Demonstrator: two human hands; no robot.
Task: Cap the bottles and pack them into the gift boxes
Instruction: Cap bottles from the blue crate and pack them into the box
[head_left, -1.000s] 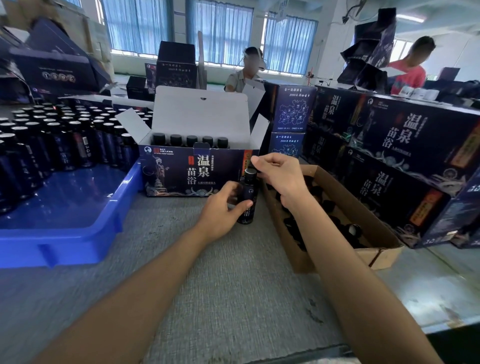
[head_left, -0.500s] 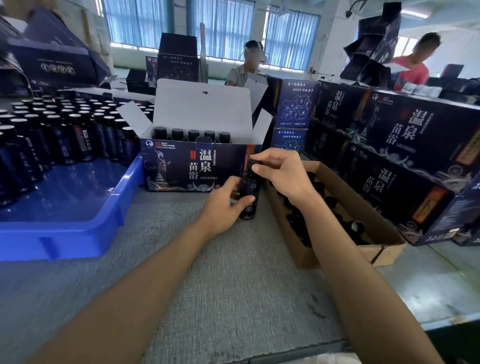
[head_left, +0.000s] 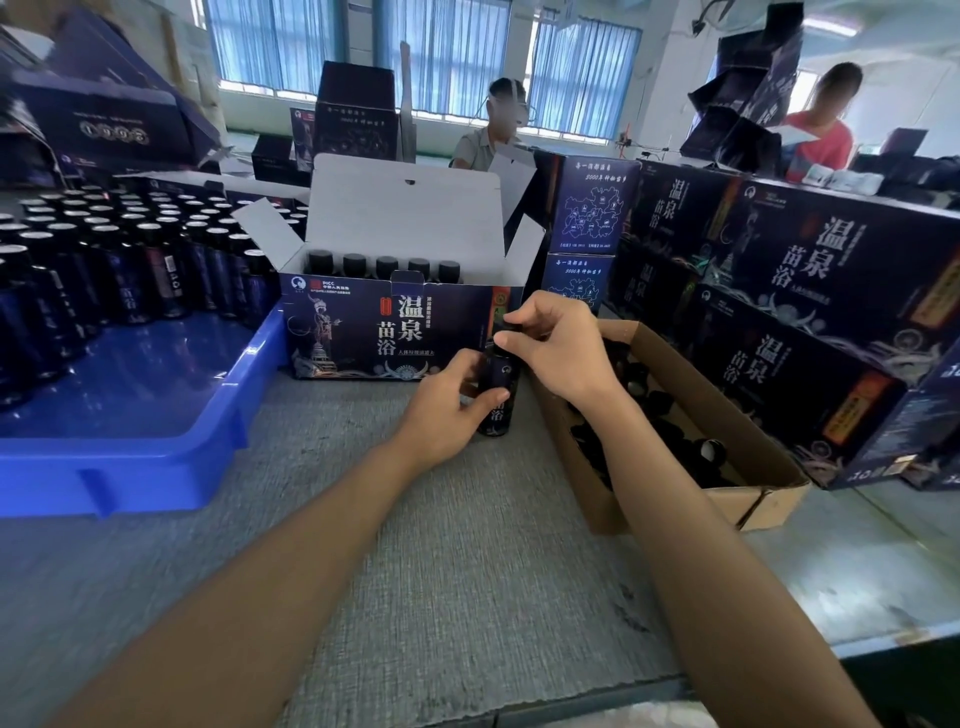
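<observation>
A small dark bottle (head_left: 500, 387) stands upright on the grey table in front of the open gift box (head_left: 389, 327). My left hand (head_left: 449, 402) grips the bottle's body from the left. My right hand (head_left: 556, 345) pinches the black cap (head_left: 506, 328) on the bottle's top from the right. Inside the gift box a row of several capped bottles (head_left: 387, 266) stands along the back, and its white lid flap is raised.
A blue tray (head_left: 156, 415) at the left holds several uncapped bottles (head_left: 130, 249). A brown carton (head_left: 727, 415) of loose black caps sits right of my hands. Stacked closed gift boxes (head_left: 805, 312) line the right side. Two people work behind.
The bottle stays in the same spot between both hands. My right hand's fingers have shifted round the cap, and the view has drifted slightly.
</observation>
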